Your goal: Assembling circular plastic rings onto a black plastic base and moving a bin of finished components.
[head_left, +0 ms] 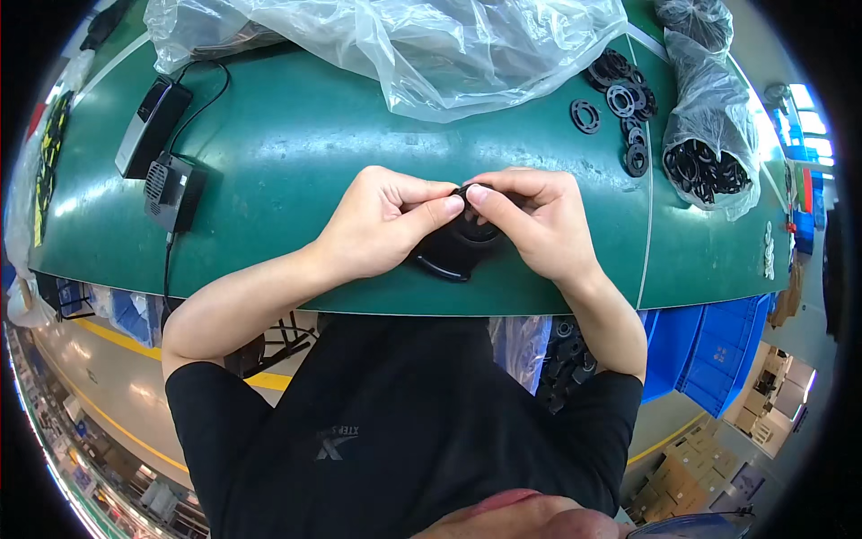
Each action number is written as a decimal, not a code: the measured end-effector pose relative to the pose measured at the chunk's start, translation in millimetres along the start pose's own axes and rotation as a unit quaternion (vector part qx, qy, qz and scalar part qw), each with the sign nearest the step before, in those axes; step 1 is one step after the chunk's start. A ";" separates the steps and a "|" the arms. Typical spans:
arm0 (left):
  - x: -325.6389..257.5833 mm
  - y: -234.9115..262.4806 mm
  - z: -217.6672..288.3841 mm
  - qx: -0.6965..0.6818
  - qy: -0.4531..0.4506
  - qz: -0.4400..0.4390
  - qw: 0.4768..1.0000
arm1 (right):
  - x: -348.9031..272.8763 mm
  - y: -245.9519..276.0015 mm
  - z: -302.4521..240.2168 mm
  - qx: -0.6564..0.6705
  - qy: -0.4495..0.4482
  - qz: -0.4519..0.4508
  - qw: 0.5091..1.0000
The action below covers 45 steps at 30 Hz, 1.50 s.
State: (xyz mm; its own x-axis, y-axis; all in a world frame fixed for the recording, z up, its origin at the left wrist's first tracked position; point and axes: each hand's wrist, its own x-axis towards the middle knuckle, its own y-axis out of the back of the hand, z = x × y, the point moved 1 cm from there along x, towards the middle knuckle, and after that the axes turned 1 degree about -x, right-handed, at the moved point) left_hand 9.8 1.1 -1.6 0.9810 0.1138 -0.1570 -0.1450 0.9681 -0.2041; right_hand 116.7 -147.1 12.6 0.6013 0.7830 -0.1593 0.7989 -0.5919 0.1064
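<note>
Over the near edge of the table, my left hand (382, 220) and my right hand (546, 220) meet, thumbs almost tip to tip. Both are closed in a pinch on the upper rim of a glossy black plastic part (446, 258). Its lower side flares into a curved lip toward me, and a rounded recess shows under my right thumb. My fingers cover much of the upper edge. Whether a separate ring sits there cannot be made out.
Loose black rings (585, 117) lie at the far right, beside a clear bag (709, 166) of black parts. A large plastic sheet (467, 63) covers the back. Two corded devices (148, 126) (173, 193) stand left. Blue crates (718, 350) sit below the table's right edge.
</note>
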 end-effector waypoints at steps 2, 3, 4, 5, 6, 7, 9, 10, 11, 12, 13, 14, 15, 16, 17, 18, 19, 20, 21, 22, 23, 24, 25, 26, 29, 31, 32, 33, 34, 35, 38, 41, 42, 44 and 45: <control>0.0 0.6 2.3 -0.015 0.036 -0.022 0.999 | -0.3 -0.3 -0.4 -0.006 -0.007 -0.005 1.000; -0.9 -1.0 2.0 -0.016 0.036 -0.022 0.999 | -1.6 0.3 -1.1 -0.007 -0.008 -0.005 1.000; -1.7 -2.6 1.3 -0.013 0.047 -0.019 0.999 | -2.7 0.6 -1.6 0.001 -0.018 -0.008 1.000; -2.2 -3.9 0.8 -0.009 0.058 -0.016 0.998 | -3.6 0.9 -2.0 0.009 -0.029 -0.010 1.000; -1.6 -4.2 2.1 -0.009 0.058 -0.016 0.998 | -2.1 1.0 -2.2 0.009 -0.029 -0.009 1.000; -0.8 -4.5 4.4 -0.021 0.067 -0.010 0.997 | 0.5 1.3 -2.1 0.013 -0.035 -0.008 0.999; 0.6 -2.6 5.1 -0.033 0.075 -0.003 0.997 | 2.2 1.2 -2.6 0.017 -0.041 -0.009 0.999; 1.6 -0.2 3.6 -0.027 0.094 -0.020 0.995 | 1.9 1.3 -3.3 0.009 -0.030 -0.004 0.999; 1.9 1.4 2.2 -0.020 0.112 -0.036 0.993 | 2.0 1.5 -3.9 0.000 -0.020 0.002 1.000; 2.0 0.9 1.4 -0.020 0.112 -0.036 0.993 | 1.7 2.6 -3.1 0.000 -0.019 0.001 1.000; 2.2 -0.2 0.7 -0.038 0.109 -0.049 0.992 | 1.3 4.0 -1.7 -0.019 -0.003 -0.001 1.000; 2.4 -1.5 -0.2 -0.056 0.107 -0.063 0.991 | 1.0 4.8 -1.4 -0.039 0.012 -0.003 0.999; 2.1 -1.8 -1.7 -0.056 0.105 -0.060 0.991 | 1.6 4.3 -2.1 -0.039 0.015 -0.005 0.999; 1.8 -2.1 -3.5 -0.079 0.098 -0.046 0.991 | 1.3 4.2 -4.1 -0.080 0.072 0.039 0.993; 1.7 -2.3 -3.9 -0.103 0.091 -0.031 0.990 | 0.6 4.2 -6.2 -0.119 0.130 0.083 0.981; 2.3 -2.6 -2.0 -0.103 0.088 -0.029 0.990 | 0.2 6.7 -6.4 -0.120 0.133 0.081 0.981; 3.0 -2.4 1.0 -0.128 0.082 -0.011 0.988 | -1.0 11.3 -6.5 -0.164 0.163 0.084 0.969; 3.5 -1.7 2.9 -0.154 0.075 0.006 0.985 | -1.9 13.2 -7.3 -0.208 0.194 0.087 0.955; 3.9 -0.7 2.4 -0.154 0.073 0.009 0.985 | -3.0 11.8 -8.0 -0.208 0.196 0.084 0.955; 4.5 0.5 0.7 -0.160 0.075 0.008 0.984 | -4.9 9.8 -8.6 -0.238 0.203 0.080 0.946; 4.7 1.3 -1.1 -0.166 0.077 0.008 0.983 | -6.3 7.6 -9.1 -0.268 0.210 0.076 0.937; 4.4 0.5 -2.6 -0.166 0.077 0.007 0.983 | -7.8 4.9 -9.5 -0.281 0.218 0.091 0.930; 3.6 -1.0 -4.2 -0.162 0.076 -0.002 0.984 | -8.1 3.2 -8.6 -0.282 0.217 0.091 0.930; 3.3 -2.1 -5.0 -0.157 0.076 -0.012 0.985 | -8.5 1.9 -6.9 -0.274 0.212 0.093 0.933; 3.5 -1.3 -0.2 -0.154 0.096 -0.018 0.983 | -7.8 0.0 -5.3 -0.294 0.242 0.100 0.919; 3.6 -0.7 -1.1 -0.141 0.090 -0.019 0.986 | -8.0 -1.7 -5.4 -0.321 0.274 0.109 0.900; 3.7 -0.5 -1.6 -0.126 0.083 -0.020 0.988 | -8.5 -3.0 -5.4 -0.324 0.307 0.119 0.887; 3.3 -0.2 -1.8 -0.127 0.085 -0.021 0.988 | -9.4 -4.1 -5.0 -0.327 0.340 0.129 0.872; 2.8 0.0 -1.0 -0.120 0.063 -0.024 0.991 | -9.7 -4.0 -4.4 -0.323 0.344 0.140 0.870; 2.4 0.0 -0.1 -0.112 0.041 -0.026 0.993 | -10.9 -4.3 -6.0 -0.324 0.343 0.141 0.871; -0.6 -1.5 0.9 -0.104 0.013 -0.021 0.994 | -11.4 -2.8 -8.7 -0.266 0.279 0.142 0.912; -1.6 -4.4 1.8 -0.090 0.007 -0.028 0.996 | -10.7 3.5 -2.5 -0.123 0.207 0.114 0.964; -1.7 -4.1 1.8 -0.090 0.007 -0.027 0.996 | -10.2 5.1 0.5 -0.088 0.194 0.106 0.971; -1.5 -3.0 2.1 -0.078 0.014 -0.020 0.997 | -10.3 8.1 1.8 -0.051 0.181 0.097 0.977; -1.2 -2.7 2.5 -0.079 0.014 -0.020 0.997 | -10.8 9.8 0.8 -0.049 0.162 0.083 0.982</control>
State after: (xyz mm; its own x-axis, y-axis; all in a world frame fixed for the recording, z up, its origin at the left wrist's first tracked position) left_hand 9.3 -1.1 1.6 0.9827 0.0665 -0.1726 -0.1258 0.9244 -0.3600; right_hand 118.0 -161.5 14.5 0.6827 0.7065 0.1864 0.6775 -0.7076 0.2007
